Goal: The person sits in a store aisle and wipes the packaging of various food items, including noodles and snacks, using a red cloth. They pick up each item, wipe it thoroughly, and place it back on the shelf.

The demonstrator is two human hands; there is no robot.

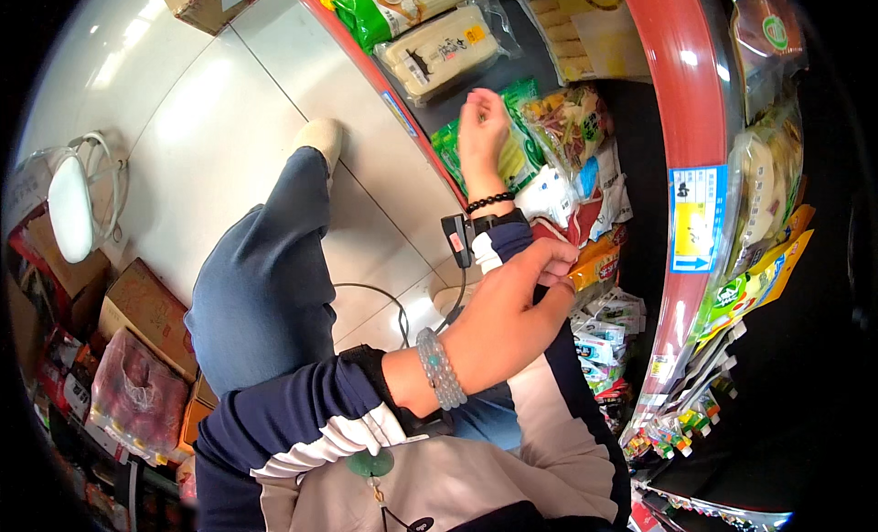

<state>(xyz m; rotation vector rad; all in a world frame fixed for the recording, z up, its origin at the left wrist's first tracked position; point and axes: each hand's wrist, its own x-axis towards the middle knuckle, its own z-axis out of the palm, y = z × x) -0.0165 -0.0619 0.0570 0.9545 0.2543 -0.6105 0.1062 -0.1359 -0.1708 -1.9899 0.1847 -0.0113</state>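
My left hand, with a grey bead bracelet on the wrist, crosses over my right forearm. Its thumb and fingers pinch the navy right sleeve. Beyond it my right hand hovers over a green plastic package on the shelf. The right fingers are loosely curled, with nothing visible in them. A black bead bracelet and a black strap device are at that wrist. Beside this hand lie a clear bag of mixed dried food and a white package.
A vacuum-packed pale noodle block lies on the red-edged shelf. An upper red shelf edge bears a price tag. An orange packet is near my left fingertips. A cable hangs by my legs; boxes and a stool stand left.
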